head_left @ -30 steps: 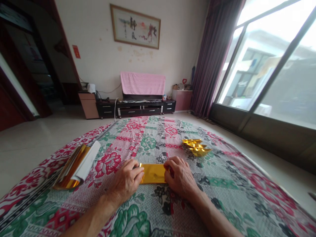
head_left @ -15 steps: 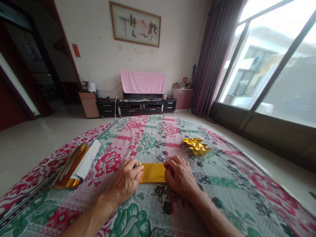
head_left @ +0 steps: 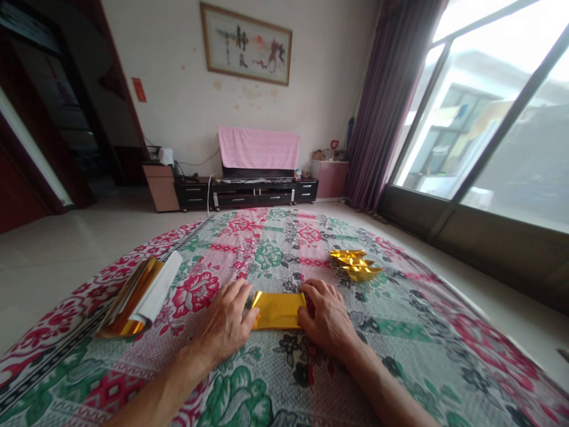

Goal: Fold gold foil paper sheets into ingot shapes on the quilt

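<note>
A folded strip of gold foil paper (head_left: 279,310) lies on the patterned cloth between my hands. My left hand (head_left: 231,314) is at its left end, thumb on the edge and fingers curved beside it. At the right end, my right hand (head_left: 326,314) has its thumb on the paper and its fingers bent around the upper corner. Several folded gold pieces (head_left: 358,265) sit beyond my right hand. To the left is a curled stack of gold and white paper sheets (head_left: 140,296).
The floral cloth (head_left: 235,391) covers the wide surface in front of me. Beyond it stand a low black cabinet (head_left: 253,194) and a pink cloth (head_left: 259,147) draped over a screen. Purple curtains (head_left: 386,107) and a large window are at the right.
The fingers of both hands have loosened and spread from the paper's ends, and more of the gold strip shows. The view has shifted slightly.
</note>
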Demonstrator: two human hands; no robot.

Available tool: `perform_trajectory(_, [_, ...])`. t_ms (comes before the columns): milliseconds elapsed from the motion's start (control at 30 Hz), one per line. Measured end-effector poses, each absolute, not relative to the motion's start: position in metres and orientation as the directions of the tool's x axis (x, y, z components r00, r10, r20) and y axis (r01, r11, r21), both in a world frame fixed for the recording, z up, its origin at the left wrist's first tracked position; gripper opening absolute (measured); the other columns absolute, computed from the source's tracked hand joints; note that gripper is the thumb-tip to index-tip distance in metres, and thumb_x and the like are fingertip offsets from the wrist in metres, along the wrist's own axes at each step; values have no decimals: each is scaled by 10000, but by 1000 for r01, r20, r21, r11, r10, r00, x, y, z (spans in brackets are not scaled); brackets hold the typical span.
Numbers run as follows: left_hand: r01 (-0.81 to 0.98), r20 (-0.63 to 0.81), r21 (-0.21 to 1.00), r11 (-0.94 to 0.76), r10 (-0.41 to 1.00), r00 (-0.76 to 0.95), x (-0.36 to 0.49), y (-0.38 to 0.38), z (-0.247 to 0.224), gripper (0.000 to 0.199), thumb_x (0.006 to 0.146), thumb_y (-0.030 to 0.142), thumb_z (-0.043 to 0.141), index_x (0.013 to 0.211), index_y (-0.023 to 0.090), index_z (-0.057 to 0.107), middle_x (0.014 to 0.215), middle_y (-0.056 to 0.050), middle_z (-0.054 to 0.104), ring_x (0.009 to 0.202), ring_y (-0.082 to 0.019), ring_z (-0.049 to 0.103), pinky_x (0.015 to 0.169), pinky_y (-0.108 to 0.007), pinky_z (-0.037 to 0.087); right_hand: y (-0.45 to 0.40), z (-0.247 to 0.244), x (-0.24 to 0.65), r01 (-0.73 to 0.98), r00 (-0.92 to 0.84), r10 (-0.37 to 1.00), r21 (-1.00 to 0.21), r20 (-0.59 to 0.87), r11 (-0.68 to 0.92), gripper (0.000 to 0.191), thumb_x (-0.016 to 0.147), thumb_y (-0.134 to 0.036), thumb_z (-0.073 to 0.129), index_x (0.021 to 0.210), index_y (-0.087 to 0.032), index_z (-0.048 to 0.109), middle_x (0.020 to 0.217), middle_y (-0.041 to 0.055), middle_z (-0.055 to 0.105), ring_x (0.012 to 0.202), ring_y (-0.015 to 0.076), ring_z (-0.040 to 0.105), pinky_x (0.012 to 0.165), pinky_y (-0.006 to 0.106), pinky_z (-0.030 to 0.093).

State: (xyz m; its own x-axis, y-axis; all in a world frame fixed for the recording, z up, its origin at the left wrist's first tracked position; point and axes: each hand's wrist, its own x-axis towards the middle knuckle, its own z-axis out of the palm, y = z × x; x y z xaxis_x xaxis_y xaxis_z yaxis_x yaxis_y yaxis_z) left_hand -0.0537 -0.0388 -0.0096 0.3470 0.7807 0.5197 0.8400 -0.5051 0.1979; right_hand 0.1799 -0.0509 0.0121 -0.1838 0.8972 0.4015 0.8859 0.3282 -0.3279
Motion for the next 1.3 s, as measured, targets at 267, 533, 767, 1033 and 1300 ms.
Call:
perform_trajectory(267, [822,494,271,-501,805,328,-56,-32,-12,327,773,249,513,1076,143,573,1239,-133,510,1179,-265,451,1017,-430,361,-47,13,176,857,-160,904,-399,396,326,199,666,-163,525,854,-189,588,1043,63,580,944,217,485,822,327,318])
perform_trajectory(533, [788,446,369,-493,838,315,-49,-31,1,335,668,161,547,996,129,607,1209,-139,542,1170,-258,461,1027,-407,352,-42,8,175,758,-177,878,-508,444,409,157,631,-98,498,738,-182,577,752,18,612,740,164,526,731,277,352])
perform_trajectory(767, [635,408,624,-455,883,231,-46,-28,11,186,706,236,564,869,171,626,1071,-79,634,1044,-218,555,946,-334,408,-40,7,171,501,-51,928,-794,370,344,82,730,-202,515,774,-172,577,540,-33,531,488,101,455,485,206,320])
perform_trajectory(1033, [408,239,875,-261,965,105,-36,-30,11,246,755,386,555,667,164,613,596,12,601,594,-131,542,551,-214,410,-35,8,174,71,13,964,-962,264,262,182,727,-329,590,810,-168,581,653,-11,585,567,104,517,519,201,405])
perform_trajectory(1300, [-72,67,996,-56,984,165,-8,-20,22,228,686,375,631,769,164,664,667,-6,658,632,-166,610,603,-254,468,-34,13,177,-26,131,966,-973,225,230,268,720,-422,612,740,-155,596,588,-27,529,512,86,439,488,198,364])
